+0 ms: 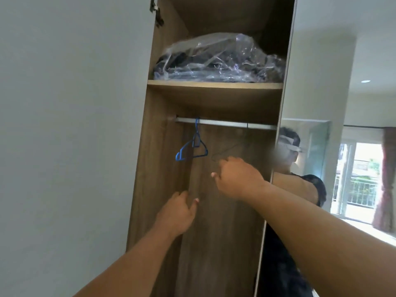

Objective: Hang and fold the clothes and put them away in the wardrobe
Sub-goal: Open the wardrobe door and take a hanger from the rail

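An open brown wardrobe (pixel 216 99) fills the middle of the view. A silver rail (pixel 225 123) runs under its shelf. A blue hanger (pixel 192 146) hangs at the rail's left end. A thin dark hanger (pixel 233 147) hangs further right. My right hand (pixel 235 179) is inside the wardrobe with its fingers closed around the dark hanger's lower bar. My left hand (pixel 177 213) is lower and to the left, fingers apart, holding nothing. No loose clothes are in view.
A clear plastic bag of dark clothes (pixel 216 58) lies on the upper shelf. The wardrobe's white door (pixel 64 125) stands open on the left. A mirrored door (pixel 310 146) on the right reflects a person and a window.
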